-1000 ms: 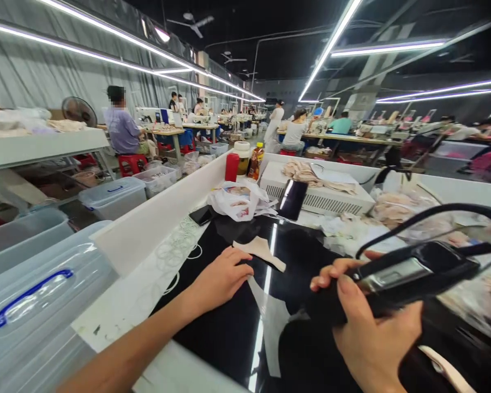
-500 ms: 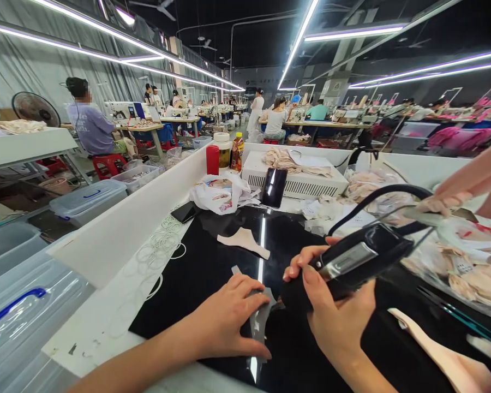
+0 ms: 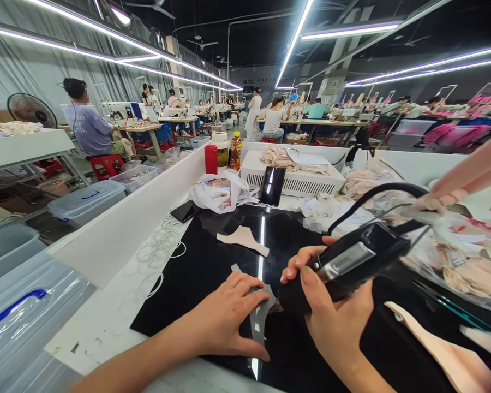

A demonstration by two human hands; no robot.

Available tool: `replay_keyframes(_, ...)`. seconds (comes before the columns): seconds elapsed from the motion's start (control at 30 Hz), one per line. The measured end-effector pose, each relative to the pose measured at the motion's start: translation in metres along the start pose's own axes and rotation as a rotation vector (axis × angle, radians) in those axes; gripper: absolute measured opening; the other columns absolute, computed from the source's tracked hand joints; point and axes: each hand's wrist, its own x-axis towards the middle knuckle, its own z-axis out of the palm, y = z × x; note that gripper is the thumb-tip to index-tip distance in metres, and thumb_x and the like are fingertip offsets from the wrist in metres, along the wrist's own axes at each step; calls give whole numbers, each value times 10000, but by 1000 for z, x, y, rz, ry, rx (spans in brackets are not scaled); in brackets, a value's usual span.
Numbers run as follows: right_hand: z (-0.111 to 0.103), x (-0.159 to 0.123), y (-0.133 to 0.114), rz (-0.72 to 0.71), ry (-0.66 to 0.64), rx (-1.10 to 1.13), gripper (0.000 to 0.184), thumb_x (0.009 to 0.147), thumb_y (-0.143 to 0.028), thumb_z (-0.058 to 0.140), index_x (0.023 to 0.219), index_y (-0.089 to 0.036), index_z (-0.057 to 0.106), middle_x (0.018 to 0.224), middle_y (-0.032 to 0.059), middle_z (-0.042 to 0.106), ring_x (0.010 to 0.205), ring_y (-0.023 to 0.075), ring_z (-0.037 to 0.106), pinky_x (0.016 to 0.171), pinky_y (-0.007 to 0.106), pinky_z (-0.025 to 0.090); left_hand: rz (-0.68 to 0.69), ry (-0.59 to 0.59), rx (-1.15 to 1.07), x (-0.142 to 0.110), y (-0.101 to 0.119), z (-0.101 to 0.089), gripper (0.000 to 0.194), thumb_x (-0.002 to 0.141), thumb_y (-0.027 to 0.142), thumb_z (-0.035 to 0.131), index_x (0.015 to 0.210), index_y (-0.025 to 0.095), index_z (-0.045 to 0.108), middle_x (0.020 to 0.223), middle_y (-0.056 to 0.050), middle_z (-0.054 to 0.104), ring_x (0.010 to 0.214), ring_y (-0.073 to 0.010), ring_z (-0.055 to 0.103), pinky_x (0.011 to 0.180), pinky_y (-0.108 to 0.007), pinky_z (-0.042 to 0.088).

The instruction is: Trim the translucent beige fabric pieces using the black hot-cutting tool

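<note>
My left hand lies flat with fingers spread on a grey fabric piece on the black glossy work surface. My right hand is closed round a black corded hand tool, whose dark head rests just right of the grey piece. A beige cut fabric piece lies farther back on the black surface. Another beige strip lies at the lower right.
White elastic rings lie left of the black surface beside a white partition. A white box unit, a phone, a plastic bag and bottles stand behind. Another person's arm reaches over fabric piles at right. Plastic bins sit at left.
My left hand moved back from the beige piece onto the grey piece near me, and the right hand brought the tool closer and lower. Since half a second ago, almost nothing has shifted.
</note>
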Motion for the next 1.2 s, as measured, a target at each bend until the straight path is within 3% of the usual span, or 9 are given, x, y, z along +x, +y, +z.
replay_keyframes(0.27,3,-3,-1,-7,-48,14,386,921,-158,739,1230,-310,566,880,-35,669,636,136,678,599,307,625,-5,-21,32,0,0,0,858,773,642,842,1459,197,579,1535,-164,510,1448,-362,431,1250,-541,323)
replay_keyframes(0.7,5,-18,-12,33,-67,23,391,898,-277,800,1206,-297,561,852,-27,642,660,157,652,611,310,604,34,-2,39,1,0,1,847,776,611,853,1458,193,574,1504,-171,532,1405,-375,470,1237,-583,324)
replay_keyframes(0.97,3,-18,-12,23,-45,-49,351,933,-237,750,1212,-315,551,845,-35,637,645,156,648,645,336,592,50,17,42,0,-4,5,857,788,632,835,1459,174,564,1493,-179,542,1401,-378,493,1259,-595,278)
replay_keyframes(1.2,-3,-24,-17,51,-80,20,392,919,-275,786,1241,-317,566,870,-17,636,670,177,655,632,382,614,54,17,39,0,-3,4,826,792,658,824,1443,213,579,1511,-156,527,1408,-373,483,1256,-585,284)
